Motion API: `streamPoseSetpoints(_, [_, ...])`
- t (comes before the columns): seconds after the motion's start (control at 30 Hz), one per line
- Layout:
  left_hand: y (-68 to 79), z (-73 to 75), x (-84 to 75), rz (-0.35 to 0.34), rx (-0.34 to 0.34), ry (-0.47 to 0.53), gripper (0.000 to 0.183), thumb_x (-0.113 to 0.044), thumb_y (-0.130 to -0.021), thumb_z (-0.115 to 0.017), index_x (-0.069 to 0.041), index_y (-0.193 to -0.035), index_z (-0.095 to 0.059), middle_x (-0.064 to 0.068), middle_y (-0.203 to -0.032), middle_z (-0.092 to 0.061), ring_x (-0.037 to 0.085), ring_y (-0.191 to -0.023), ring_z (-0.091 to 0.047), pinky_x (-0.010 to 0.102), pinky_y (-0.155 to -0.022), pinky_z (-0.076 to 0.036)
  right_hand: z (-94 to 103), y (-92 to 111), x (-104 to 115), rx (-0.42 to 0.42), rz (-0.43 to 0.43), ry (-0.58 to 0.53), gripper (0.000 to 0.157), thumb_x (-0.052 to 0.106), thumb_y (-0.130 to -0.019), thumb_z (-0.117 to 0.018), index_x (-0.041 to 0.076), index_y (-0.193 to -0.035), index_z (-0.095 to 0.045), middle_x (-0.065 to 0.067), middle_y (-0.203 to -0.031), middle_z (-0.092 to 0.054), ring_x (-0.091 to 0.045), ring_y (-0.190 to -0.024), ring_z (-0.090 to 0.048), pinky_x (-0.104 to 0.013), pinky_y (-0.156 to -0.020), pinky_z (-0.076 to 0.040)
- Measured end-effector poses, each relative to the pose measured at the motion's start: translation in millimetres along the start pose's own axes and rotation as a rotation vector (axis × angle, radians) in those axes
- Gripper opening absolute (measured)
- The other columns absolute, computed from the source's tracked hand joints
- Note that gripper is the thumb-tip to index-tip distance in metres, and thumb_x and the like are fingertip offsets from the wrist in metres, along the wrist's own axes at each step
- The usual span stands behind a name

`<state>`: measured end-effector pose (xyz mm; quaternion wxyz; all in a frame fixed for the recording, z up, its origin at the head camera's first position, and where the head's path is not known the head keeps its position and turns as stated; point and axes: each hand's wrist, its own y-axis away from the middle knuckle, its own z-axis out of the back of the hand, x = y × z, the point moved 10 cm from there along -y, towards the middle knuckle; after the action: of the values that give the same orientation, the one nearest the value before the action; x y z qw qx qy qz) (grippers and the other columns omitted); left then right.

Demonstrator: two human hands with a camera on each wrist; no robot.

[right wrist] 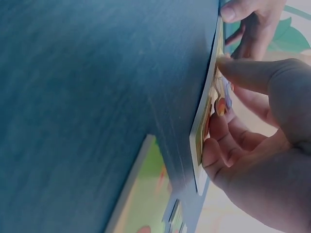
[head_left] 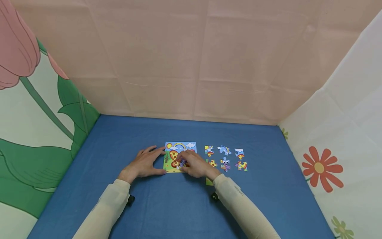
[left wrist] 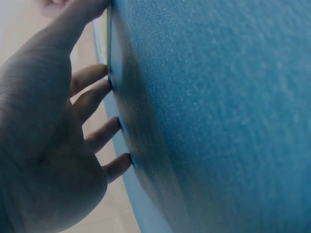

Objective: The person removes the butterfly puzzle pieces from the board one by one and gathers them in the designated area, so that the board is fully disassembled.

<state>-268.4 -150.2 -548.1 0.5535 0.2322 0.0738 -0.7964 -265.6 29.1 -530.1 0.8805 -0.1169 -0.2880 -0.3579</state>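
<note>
A puzzle board (head_left: 169,167) with a sun, a rainbow and butterfly art lies flat on the blue cloth. My left hand (head_left: 145,162) is spread at its left side, the thumb and a fingertip against the board's edge. In the left wrist view the fingers (left wrist: 104,135) are fairly straight and their tips rest on the cloth. Over the board's right half my right hand (head_left: 195,164) pinches a small puzzle piece (right wrist: 221,105), partly purple and orange, between thumb and fingers. Its full outline is hidden by the fingers.
Loose puzzle pieces lie in rows right of the board, among them a rainbow piece (head_left: 223,150), a purple-faced piece (head_left: 225,164) and a yellow-red piece (head_left: 241,166). A green piece (head_left: 209,182) is partly under my right wrist. Fabric walls (head_left: 194,66) enclose the table.
</note>
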Motion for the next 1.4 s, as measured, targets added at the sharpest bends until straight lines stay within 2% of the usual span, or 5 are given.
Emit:
streamPoseSetpoints(0.27, [-0.2, -1.1, 0.9, 0.003, 0.010, -0.010, 0.092, -0.061, -0.092, -0.090, -0.023, -0.168, -0.054, 0.006, -0.179, -0.049, 0.047, -0.171, -0.032, 0.080, -0.133, -0.025, 8.0, 4.5, 5.2, -0.058, 0.094, -0.002, 0.029, 0.002, -0.111, -0.066, 0.009, -0.136, -0.078, -0.008, -0.129, -0.079, -0.021, -0.111, -0.070, -0.045, -0.101, -0.059])
streamPoseSetpoints(0.63, [-0.9, -1.6, 0.5, 0.008, 0.016, -0.007, 0.093, -0.061, -0.092, -0.090, -0.023, -0.169, -0.053, 0.007, -0.179, -0.049, 0.047, -0.171, -0.032, 0.080, -0.133, -0.025, 11.2, 4.7, 1.9, -0.063, 0.077, -0.065, 0.029, 0.004, -0.110, -0.069, 0.012, -0.136, -0.082, -0.005, -0.122, -0.084, -0.006, -0.076, -0.059, -0.025, -0.072, -0.051])
streamPoseSetpoints(0.83, [-1.0, -1.3, 0.5, 0.005, 0.016, -0.002, 0.093, -0.060, -0.093, -0.090, -0.023, -0.169, -0.053, 0.008, -0.179, -0.050, 0.048, -0.171, -0.032, 0.080, -0.132, -0.024, 16.4, 8.0, -4.8, -0.085, -0.014, -0.132, 0.031, 0.011, -0.112, -0.069, 0.011, -0.142, -0.077, -0.002, -0.108, -0.080, -0.005, -0.085, -0.064, -0.027, -0.080, -0.055])
streamPoseSetpoints(1.1, [-2.8, -1.8, 2.0, 0.015, 0.021, -0.009, 0.093, -0.062, -0.092, -0.090, -0.024, -0.169, -0.053, 0.008, -0.180, -0.048, 0.047, -0.172, -0.031, 0.080, -0.133, -0.024, 31.1, 21.4, -6.9, -0.157, -0.043, -0.251, 0.011, 0.015, -0.110, -0.076, 0.011, -0.120, -0.079, 0.001, -0.103, -0.078, -0.008, -0.087, -0.067, -0.025, -0.077, -0.056])
streamPoseSetpoints(1.4, [-2.7, -1.6, 1.3, 0.017, 0.027, -0.012, 0.093, -0.061, -0.092, -0.090, -0.023, -0.169, -0.053, 0.009, -0.180, -0.048, 0.048, -0.172, -0.031, 0.080, -0.133, -0.024, 48.5, 47.5, -17.4, -0.228, -0.085, -0.285, 0.005, 0.017, -0.108, -0.080, 0.015, -0.112, -0.079, 0.001, -0.097, -0.076, -0.021, -0.081, -0.064, -0.025, -0.070, -0.051])
